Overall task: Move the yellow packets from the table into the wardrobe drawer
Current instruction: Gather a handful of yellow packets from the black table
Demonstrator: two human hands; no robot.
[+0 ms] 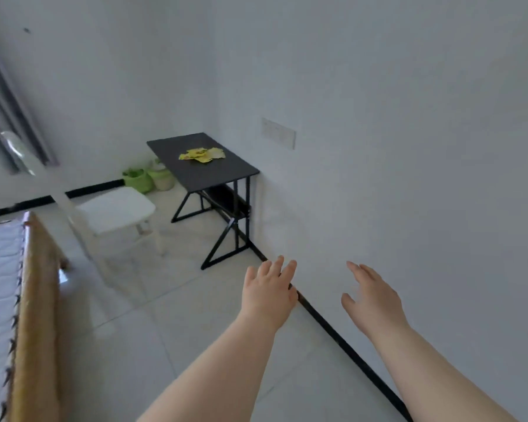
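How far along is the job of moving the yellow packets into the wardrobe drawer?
Nothing looks done: the yellow packets lie in a heap on the black table. In hand: the left hand and right hand are open, empty, stretched forward, well short of the table. Left: every packet; no wardrobe or drawer is in view.

A bare room with plain white walls (378, 86) and a floor (153, 315) of pale glossy tiles, edged by a black skirting strip (342, 339). A black worktop (195, 172) on angled metal legs stands in the far corner, against the right-hand wall and below a white switch plate (278, 133). A white chair (116, 211) sits just beside it, with two green-and-white containers (148, 179) on the floor behind. A wood-framed bed (28, 300) runs along the left edge, under soft, even daylight.
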